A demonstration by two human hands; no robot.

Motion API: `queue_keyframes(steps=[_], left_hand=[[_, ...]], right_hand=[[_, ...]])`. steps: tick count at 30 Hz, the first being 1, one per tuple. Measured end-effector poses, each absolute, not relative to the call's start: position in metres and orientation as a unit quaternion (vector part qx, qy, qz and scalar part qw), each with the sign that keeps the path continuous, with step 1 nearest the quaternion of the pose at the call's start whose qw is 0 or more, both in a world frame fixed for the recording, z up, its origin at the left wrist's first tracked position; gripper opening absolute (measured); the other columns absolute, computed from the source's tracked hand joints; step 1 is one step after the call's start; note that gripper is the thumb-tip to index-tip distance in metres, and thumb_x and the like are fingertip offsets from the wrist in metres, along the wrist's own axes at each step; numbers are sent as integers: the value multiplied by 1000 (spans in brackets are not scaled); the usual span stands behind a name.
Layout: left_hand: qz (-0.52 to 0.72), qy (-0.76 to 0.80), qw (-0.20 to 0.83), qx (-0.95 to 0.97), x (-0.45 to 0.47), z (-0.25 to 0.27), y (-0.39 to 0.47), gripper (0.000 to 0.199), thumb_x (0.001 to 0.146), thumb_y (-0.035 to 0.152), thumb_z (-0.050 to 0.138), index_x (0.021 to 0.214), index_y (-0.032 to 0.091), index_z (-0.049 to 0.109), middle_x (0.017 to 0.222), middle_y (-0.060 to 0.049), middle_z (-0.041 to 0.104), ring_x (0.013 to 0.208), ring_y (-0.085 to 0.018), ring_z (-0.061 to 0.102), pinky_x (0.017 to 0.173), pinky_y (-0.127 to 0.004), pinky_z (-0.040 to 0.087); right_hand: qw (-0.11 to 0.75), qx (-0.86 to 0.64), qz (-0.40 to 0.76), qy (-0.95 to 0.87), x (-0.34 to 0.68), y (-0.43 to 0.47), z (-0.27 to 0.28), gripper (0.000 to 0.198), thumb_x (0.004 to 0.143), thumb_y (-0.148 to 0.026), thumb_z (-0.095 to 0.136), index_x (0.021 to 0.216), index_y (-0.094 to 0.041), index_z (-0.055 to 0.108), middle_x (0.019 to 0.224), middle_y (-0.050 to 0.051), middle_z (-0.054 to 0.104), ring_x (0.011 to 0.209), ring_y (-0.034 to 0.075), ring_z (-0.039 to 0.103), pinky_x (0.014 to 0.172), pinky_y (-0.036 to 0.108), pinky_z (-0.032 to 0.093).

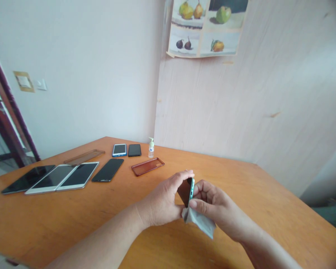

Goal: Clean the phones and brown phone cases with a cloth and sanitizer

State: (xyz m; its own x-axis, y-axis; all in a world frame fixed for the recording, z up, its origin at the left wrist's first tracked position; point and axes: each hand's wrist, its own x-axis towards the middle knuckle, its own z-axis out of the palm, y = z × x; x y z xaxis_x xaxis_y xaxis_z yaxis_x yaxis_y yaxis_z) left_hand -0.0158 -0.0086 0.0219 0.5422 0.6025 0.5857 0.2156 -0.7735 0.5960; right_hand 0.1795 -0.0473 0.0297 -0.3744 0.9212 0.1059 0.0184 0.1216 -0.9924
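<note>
Above the table, my left hand (165,200) grips a smartphone (184,193) by its edges, thumb on one side and fingers on the other. The phone is tilted on edge, with its dark screen toward the left and its pale green end with a port facing me. A white wipe (201,221) is pinched in my right hand (217,203) and hangs below it. The right fingers press the wipe against the phone's lower end. Part of the phone's back is hidden behind those fingers.
Left on the wooden table (235,175) lie a reddish phone case (148,167), a black phone (108,170), two white tablets (77,175), a black tablet (28,180) and a brown case (85,157). Behind them are two smaller phones (134,150) and a pump bottle (151,148).
</note>
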Motion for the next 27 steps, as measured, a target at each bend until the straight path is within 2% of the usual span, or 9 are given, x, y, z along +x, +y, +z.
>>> queue_keyframes(steps=[4, 10, 12, 15, 19, 22, 27], left_hand=[[416, 266, 241, 835, -16, 22, -7, 83, 67, 15, 79, 141, 26, 41, 143, -9, 52, 130, -27, 50, 112, -44, 38], [417, 263, 239, 836, -16, 24, -8, 81, 68, 7, 72, 139, 26, 41, 142, -8, 52, 130, -25, 50, 113, -42, 37], [413, 264, 243, 837, -16, 24, -8, 82, 67, 6, 71, 140, 26, 40, 142, -8, 53, 130, -25, 50, 112, -43, 37], [412, 262, 245, 838, -16, 23, -9, 81, 69, 8, 72, 141, 26, 39, 141, -9, 53, 128, -26, 52, 110, -43, 40], [418, 258, 246, 835, -16, 23, -8, 80, 70, 15, 76, 140, 27, 40, 142, -9, 52, 127, -26, 53, 108, -42, 41], [423, 259, 250, 831, -17, 25, -8, 78, 72, 20, 78, 140, 26, 41, 141, -9, 53, 126, -26, 54, 108, -42, 42], [427, 264, 247, 829, -16, 27, -9, 77, 72, 20, 78, 139, 25, 41, 140, -10, 54, 126, -27, 54, 108, -44, 42]], right_hand=[[425, -365, 565, -606, 183, -46, 32, 29, 84, -40, 72, 83, -17, 56, 72, 2, 66, 60, 12, 59, 54, 22, 41], [625, -356, 511, -471, 189, -39, 39, 23, 83, -35, 75, 90, -20, 58, 73, -1, 63, 61, 9, 59, 53, 18, 42], [648, -359, 497, -452, 187, -39, 37, 23, 83, -36, 74, 92, -21, 59, 75, -2, 60, 59, 8, 55, 50, 17, 41], [616, -350, 503, -495, 178, -42, 31, 20, 88, -38, 69, 94, -20, 60, 73, -2, 59, 55, 9, 52, 50, 21, 43], [566, -333, 519, -547, 168, -48, 26, 19, 89, -35, 68, 96, -19, 60, 76, -1, 59, 64, 11, 54, 61, 24, 47], [555, -327, 528, -553, 167, -51, 28, 21, 86, -32, 72, 97, -20, 58, 83, 0, 60, 72, 12, 56, 66, 24, 48], [570, -327, 520, -546, 170, -54, 31, 23, 85, -32, 73, 98, -24, 56, 86, 0, 60, 73, 14, 55, 65, 26, 48]])
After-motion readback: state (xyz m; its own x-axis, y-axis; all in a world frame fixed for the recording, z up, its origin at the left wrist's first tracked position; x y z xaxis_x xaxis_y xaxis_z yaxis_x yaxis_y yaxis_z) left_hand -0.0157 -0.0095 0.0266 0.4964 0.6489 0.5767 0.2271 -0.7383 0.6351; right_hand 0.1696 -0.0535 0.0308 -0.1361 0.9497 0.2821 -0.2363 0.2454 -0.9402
